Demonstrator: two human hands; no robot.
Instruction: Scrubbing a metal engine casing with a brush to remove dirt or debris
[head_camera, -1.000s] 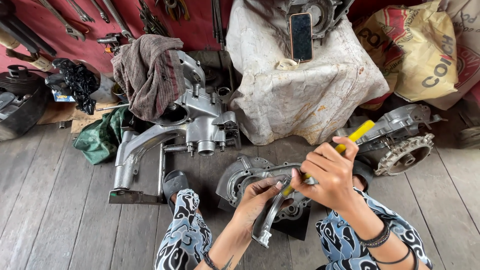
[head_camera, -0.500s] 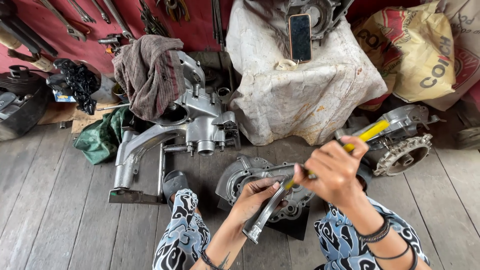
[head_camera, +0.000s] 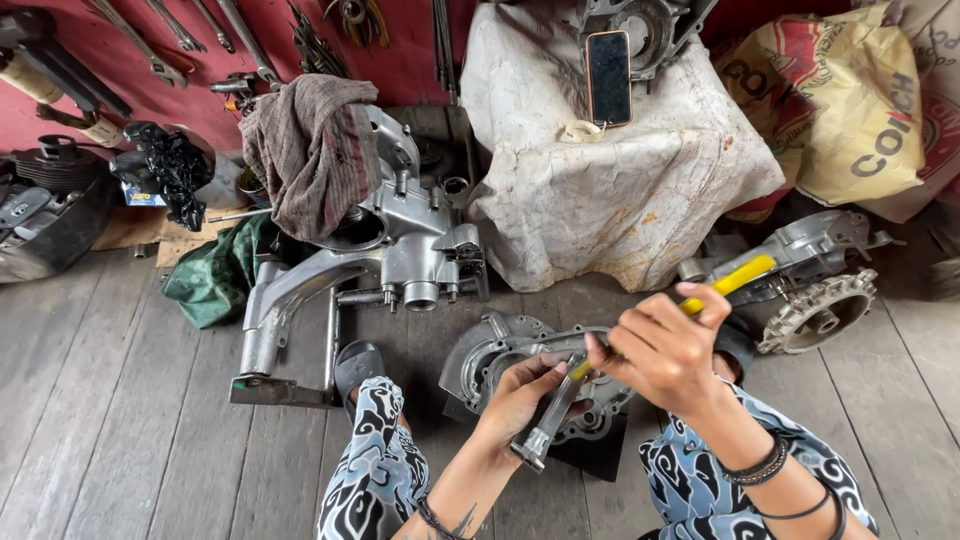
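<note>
Presently left hand grasps a metal shaft; right hand grips a yellow-handled screwdriver. Tan printed sack sits top right, against red wall.

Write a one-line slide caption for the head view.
Left hand holds a metal part while right hand works it with a yellow-handled tool above an engine cover.

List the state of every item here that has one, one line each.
left hand: closed around the metal shaft.
right hand: gripping the yellow-handled tool.
metal shaft: held tilted, lower end toward the person.
yellow-handled tool: tip end at the shaft's top.
engine casing: resting on the floor, partly draped.
striped rag: draped over the casing.
phone: propped upright, screen dark.
round engine cover: lying on the floor.
</note>
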